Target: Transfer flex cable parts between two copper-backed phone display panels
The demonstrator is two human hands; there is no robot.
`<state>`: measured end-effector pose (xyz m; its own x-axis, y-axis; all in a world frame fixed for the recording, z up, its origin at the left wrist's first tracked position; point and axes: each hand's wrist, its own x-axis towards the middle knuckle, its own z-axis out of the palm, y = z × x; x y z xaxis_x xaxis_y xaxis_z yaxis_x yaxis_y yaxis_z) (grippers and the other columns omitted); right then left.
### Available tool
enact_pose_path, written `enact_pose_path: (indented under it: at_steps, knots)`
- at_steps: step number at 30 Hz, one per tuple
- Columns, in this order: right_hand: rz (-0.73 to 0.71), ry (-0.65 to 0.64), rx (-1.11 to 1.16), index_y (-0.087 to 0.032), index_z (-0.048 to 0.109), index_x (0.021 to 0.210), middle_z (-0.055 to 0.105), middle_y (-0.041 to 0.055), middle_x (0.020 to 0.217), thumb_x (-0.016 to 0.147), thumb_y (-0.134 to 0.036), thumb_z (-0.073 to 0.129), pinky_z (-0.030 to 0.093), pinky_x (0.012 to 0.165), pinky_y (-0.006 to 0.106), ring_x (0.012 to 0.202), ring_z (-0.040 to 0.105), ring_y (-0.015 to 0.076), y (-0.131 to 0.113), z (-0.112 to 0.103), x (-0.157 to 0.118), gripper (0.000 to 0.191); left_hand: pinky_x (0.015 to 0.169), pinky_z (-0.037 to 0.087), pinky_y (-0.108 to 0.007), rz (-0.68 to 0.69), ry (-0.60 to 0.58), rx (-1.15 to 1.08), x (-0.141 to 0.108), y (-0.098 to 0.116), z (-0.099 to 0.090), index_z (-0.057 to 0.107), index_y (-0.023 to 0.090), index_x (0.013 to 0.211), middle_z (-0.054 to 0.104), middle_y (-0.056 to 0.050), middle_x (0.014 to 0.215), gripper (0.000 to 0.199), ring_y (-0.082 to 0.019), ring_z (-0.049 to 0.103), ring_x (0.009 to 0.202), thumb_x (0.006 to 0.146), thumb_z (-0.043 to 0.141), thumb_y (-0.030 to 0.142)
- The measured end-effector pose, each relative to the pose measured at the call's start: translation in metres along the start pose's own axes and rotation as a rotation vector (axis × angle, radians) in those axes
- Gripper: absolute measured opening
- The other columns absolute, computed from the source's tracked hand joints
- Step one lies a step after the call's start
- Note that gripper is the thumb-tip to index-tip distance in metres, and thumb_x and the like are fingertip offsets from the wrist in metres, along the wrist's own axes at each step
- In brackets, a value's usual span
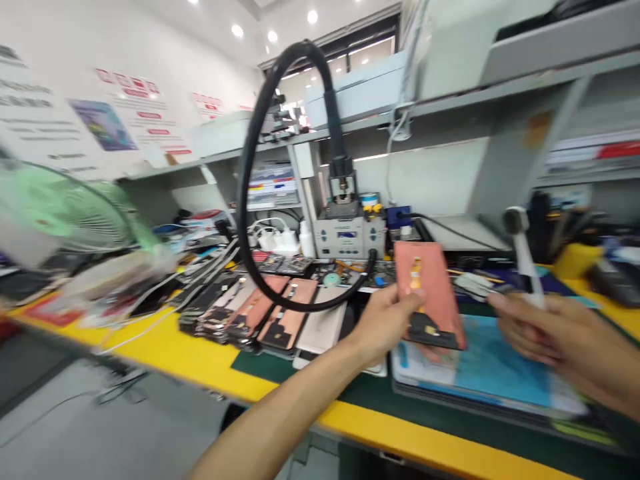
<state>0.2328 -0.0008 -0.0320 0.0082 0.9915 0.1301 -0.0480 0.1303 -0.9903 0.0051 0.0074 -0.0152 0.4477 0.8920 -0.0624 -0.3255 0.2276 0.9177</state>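
In the head view, the left grip (pixel 385 320) was closed narrowly on the lower left edge of a flat salmon-pink phone panel with a black lower end and a yellow strip (pixel 434 280). The panel stood at about 2 o'clock from that grip, its long axis tilted from 11 o'clock at the top to 5 o'clock at the black end, and the left hand was plainly the nearer one. The right grip (pixel 555 333) came in from 3 o'clock, curled around a slim white tool with a dark grey head (pixel 524 260), which pointed toward 11 o'clock. The panel lay at about 9 o'clock from that grip, near the fingers but not touching them.

Beneath both hands lay a blue printed sheet (pixel 490 360), close to a dark green mat (pixel 260 365) on the yellow-edged counter (pixel 400 433). Rows of dark and salmon-pink phone panels (pixel 255 313) lay on the counter at 9 o'clock from the left grip. Farther off, a black flexible hose (pixel 243 180) looped above a white hot-air rework station (pixel 350 237), and a pale green desk fan (pixel 65 213) stood at the far left of the view.
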Motion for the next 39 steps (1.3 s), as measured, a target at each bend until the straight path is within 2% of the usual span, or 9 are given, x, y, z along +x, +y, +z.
enact_pose_path:
  at_steps: [1, 3, 12, 17, 22, 27, 30, 35, 39]
  knots:
    - [0.085, -0.059, 0.046, -0.02, 0.043, 0.046, 0.032, -0.0037, 0.041, 0.078, -0.048, 0.077, 0.014, 0.037, 0.029, 0.032, 0.028, 0.0062, -0.008, 0.005, -0.002, 0.055, 0.041, 0.054, -0.031, -0.001, 0.008, 0.023, -0.001, 0.001, 0.001, 0.058, 0.014, 0.092, 0.07, -0.006, 0.063, 0.021, -0.022, 0.066, 0.048, 0.087, 0.06, 0.033]
    - [0.105, -0.061, 0.09, -0.019, 0.039, 0.047, 0.029, -0.006, 0.041, 0.075, -0.05, 0.078, 0.011, 0.038, 0.027, 0.033, 0.024, 0.0048, -0.015, 0.013, -0.003, 0.057, 0.042, 0.056, -0.03, 0.01, 0.028, 0.052, -0.002, 0.003, 0.003, 0.059, 0.013, 0.092, 0.071, -0.008, 0.066, 0.022, -0.021, 0.067, 0.05, 0.087, 0.062, 0.035]
    - [-0.134, 0.118, 0.069, -0.023, 0.028, 0.046, 0.024, -0.0087, 0.04, 0.064, -0.022, 0.068, 0.01, 0.039, 0.024, 0.036, 0.017, 0.0041, -0.008, 0.004, 0.007, 0.044, 0.048, 0.059, -0.03, 0.039, -0.086, 0.136, -0.009, 0.006, 0.005, 0.061, 0.013, 0.098, 0.075, -0.012, 0.087, 0.03, -0.023, 0.072, 0.066, 0.08, 0.071, 0.034]
    - [-0.236, 0.155, 0.002, -0.024, 0.025, 0.048, 0.022, -0.009, 0.043, 0.063, -0.02, 0.063, 0.01, 0.04, 0.024, 0.039, 0.017, 0.0045, -0.011, 0.008, 0.014, 0.041, 0.05, 0.059, -0.03, 0.085, -0.126, 0.157, -0.009, 0.003, 0.001, 0.062, 0.012, 0.102, 0.075, -0.013, 0.091, 0.035, -0.025, 0.073, 0.07, 0.079, 0.071, 0.037]
    - [-0.277, 0.164, -0.039, -0.023, 0.029, 0.048, 0.025, -0.0087, 0.042, 0.064, -0.018, 0.063, 0.011, 0.04, 0.023, 0.04, 0.019, 0.0045, -0.031, 0.019, 0.034, 0.038, 0.049, 0.058, -0.029, 0.135, -0.143, 0.141, -0.006, 0.0, 0.0, 0.065, 0.013, 0.102, 0.076, -0.012, 0.091, 0.037, -0.023, 0.072, 0.07, 0.081, 0.069, 0.043]
    - [-0.234, 0.066, 0.023, -0.022, 0.031, 0.047, 0.025, -0.009, 0.039, 0.068, -0.023, 0.067, 0.014, 0.037, 0.023, 0.035, 0.018, 0.0047, -0.046, 0.032, 0.041, 0.041, 0.049, 0.056, -0.027, 0.156, -0.12, 0.156, -0.005, -0.002, 0.0, 0.065, 0.012, 0.095, 0.075, -0.012, 0.084, 0.041, -0.022, 0.071, 0.065, 0.084, 0.065, 0.052]
    - [-0.189, -0.031, 0.065, -0.022, 0.034, 0.047, 0.022, -0.0095, 0.038, 0.074, -0.034, 0.068, 0.015, 0.036, 0.023, 0.034, 0.018, 0.0052, -0.039, 0.036, 0.036, 0.045, 0.05, 0.057, -0.029, 0.177, -0.104, 0.165, -0.006, -0.001, 0.001, 0.064, 0.012, 0.095, 0.075, -0.012, 0.084, 0.044, -0.022, 0.07, 0.066, 0.085, 0.064, 0.055]
    - [-0.125, -0.15, 0.052, -0.017, 0.052, 0.057, 0.025, -0.0098, 0.043, 0.078, -0.047, 0.072, 0.015, 0.037, 0.022, 0.036, 0.019, 0.0047, -0.02, 0.035, 0.023, 0.042, 0.051, 0.058, -0.031, 0.2, -0.075, 0.197, -0.007, 0.0, 0.004, 0.064, 0.01, 0.104, 0.075, -0.011, 0.086, 0.047, -0.024, 0.071, 0.068, 0.085, 0.064, 0.053]
    - [-0.138, -0.193, -0.106, -0.019, 0.044, 0.061, 0.03, -0.0082, 0.047, 0.079, -0.051, 0.071, 0.019, 0.039, 0.023, 0.04, 0.024, 0.006, -0.015, 0.035, 0.012, 0.046, 0.048, 0.057, -0.028, 0.188, -0.064, 0.229, -0.007, 0.0, 0.005, 0.064, 0.011, 0.097, 0.074, -0.008, 0.079, 0.043, -0.019, 0.068, 0.058, 0.086, 0.063, 0.053]
